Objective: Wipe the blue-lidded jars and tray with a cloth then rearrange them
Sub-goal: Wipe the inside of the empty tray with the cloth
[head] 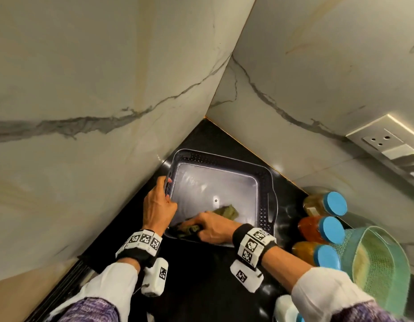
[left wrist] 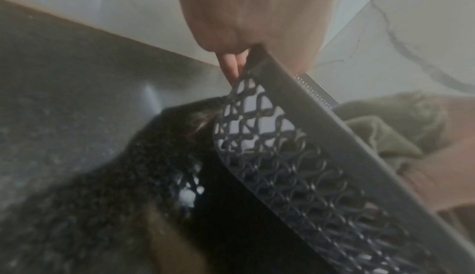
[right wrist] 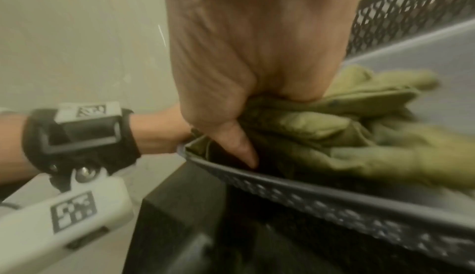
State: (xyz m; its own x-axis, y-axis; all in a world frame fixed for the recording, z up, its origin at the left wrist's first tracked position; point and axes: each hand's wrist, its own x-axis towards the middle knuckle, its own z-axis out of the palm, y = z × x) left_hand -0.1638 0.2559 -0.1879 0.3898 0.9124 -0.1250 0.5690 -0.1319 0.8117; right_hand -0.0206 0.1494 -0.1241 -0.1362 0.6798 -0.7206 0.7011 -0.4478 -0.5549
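Observation:
A grey tray [head: 266,177] with perforated walls sits tilted on the black counter in the wall corner. My left hand [head: 158,203] grips its left wall, fingers curled over the rim [left wrist: 295,87]. My right hand [head: 211,227] holds a crumpled olive-green cloth [head: 226,211] against the tray floor near the front left corner. In the right wrist view the cloth [right wrist: 321,128] bunches under my palm, thumb against the tray rim [right wrist: 282,183]. Three blue-lidded jars [head: 332,230] with amber contents lie in a row on the counter to the tray's right.
Marble walls close in at left and behind. A green mesh-patterned container [head: 380,263] stands at the right, next to the jars. A wall socket panel [head: 384,142] is at the upper right. Black counter [head: 196,282] lies in front of the tray.

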